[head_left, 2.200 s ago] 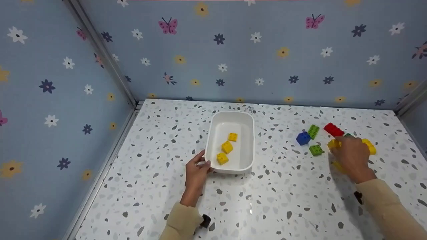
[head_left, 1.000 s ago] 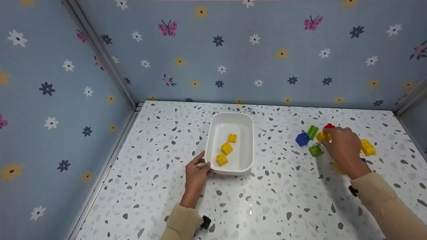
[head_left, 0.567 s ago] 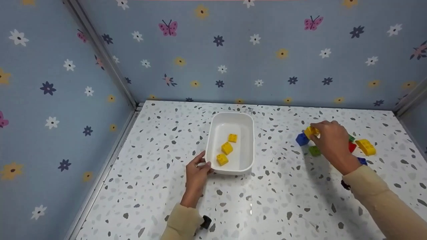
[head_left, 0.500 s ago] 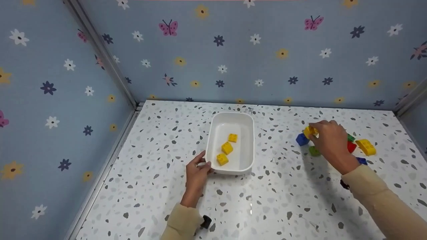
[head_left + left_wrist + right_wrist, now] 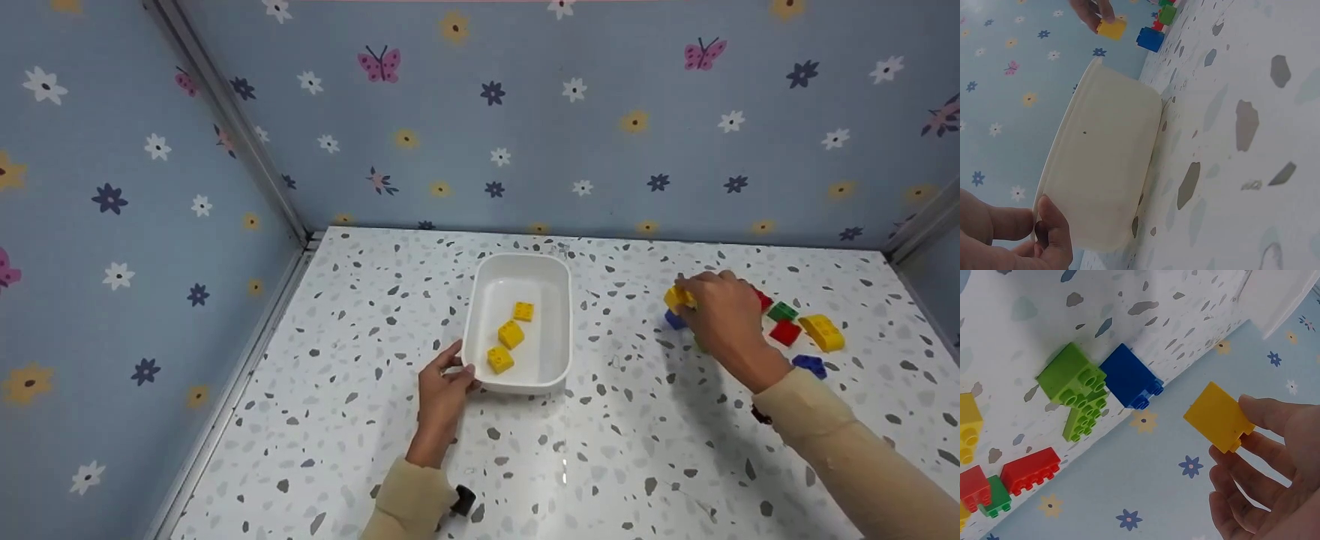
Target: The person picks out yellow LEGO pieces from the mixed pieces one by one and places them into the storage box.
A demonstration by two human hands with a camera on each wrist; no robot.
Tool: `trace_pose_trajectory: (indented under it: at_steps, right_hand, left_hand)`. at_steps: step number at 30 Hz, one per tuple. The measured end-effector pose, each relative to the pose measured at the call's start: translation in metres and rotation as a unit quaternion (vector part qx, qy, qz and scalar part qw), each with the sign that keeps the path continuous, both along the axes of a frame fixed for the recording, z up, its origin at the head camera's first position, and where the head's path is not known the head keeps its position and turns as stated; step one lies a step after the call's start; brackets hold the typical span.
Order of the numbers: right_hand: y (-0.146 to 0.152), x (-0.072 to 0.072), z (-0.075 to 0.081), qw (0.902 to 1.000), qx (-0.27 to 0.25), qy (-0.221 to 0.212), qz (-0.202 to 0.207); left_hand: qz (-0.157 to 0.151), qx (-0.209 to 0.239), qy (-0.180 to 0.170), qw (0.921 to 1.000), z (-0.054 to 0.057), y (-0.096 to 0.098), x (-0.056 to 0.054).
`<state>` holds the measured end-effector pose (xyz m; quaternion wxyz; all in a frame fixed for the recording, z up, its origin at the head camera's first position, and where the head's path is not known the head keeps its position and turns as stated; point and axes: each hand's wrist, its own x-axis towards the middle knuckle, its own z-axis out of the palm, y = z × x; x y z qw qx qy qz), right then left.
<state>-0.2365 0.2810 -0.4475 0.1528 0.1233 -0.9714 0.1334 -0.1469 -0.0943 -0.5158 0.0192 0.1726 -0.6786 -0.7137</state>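
Note:
A white rectangular tub (image 5: 555, 360) stands mid-table with three yellow building bricks (image 5: 511, 334) on its floor. My left hand (image 5: 441, 394) pinches the tub's near left rim between thumb and fingers, as the left wrist view also shows. My right hand (image 5: 724, 319) pinches a yellow building brick (image 5: 1219, 417) by thumb and fingertips, lifted above the table. Below and beside that hand lie a blue brick (image 5: 1129, 376) and two light green bricks (image 5: 1069, 374), partly hidden by the hand in the head view.
Further right on the speckled table (image 5: 615, 450) lie red bricks (image 5: 785, 332), a dark green brick (image 5: 783, 311), a curved yellow brick (image 5: 823, 332) and a dark blue piece (image 5: 810, 365). Flower-patterned panels (image 5: 525, 112) rise behind and at the left.
My right hand has picked a yellow brick out of the pile at the right and carried it left, over the blue brick. My left hand has stayed on the tub's rim.

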Motion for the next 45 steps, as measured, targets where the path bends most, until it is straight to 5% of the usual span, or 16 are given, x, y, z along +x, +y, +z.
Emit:
trace_pose_trajectory:
  at_steps: [17, 45]
  right_hand:
    - [-0.026, 0.0, -0.006, 0.998, 0.007, 0.039, 0.049]
    - [-0.072, -0.002, 0.003, 0.9974, 0.013, 0.009, 0.071]
  left_hand:
    - [0.003, 0.007, -0.008, 0.9999, 0.002, 0.0, 0.0]
    - [0.002, -0.008, -0.013, 0.9999, 0.002, 0.0, -0.001]
